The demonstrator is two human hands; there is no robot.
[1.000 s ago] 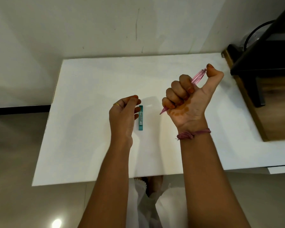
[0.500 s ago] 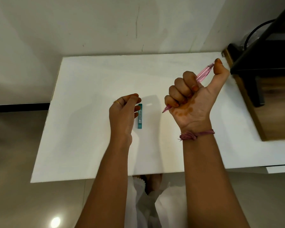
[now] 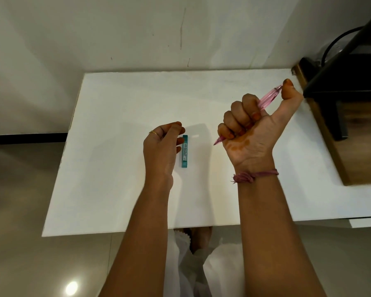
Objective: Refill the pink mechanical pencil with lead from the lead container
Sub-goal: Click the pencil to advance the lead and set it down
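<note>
One fist (image 3: 247, 129) grips translucent pink pencil (image 3: 267, 99) — slim, tapered.

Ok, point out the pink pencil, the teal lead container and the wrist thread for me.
pink mechanical pencil (image 3: 268, 99), head view, on the clear pink barrel above the fist.
lead container (image 3: 184, 154), head view, on the middle of its labelled face.
wrist thread (image 3: 263, 174), head view, on the strand across the right wrist.

Lead container (image 3: 184, 151) lies on table (image 3: 120, 168), betw. hands: left hand (image 3: 162, 146) just beside, right hand (image 3: 251, 133) w/ pencil (image 3: 268, 98) apart.
</note>
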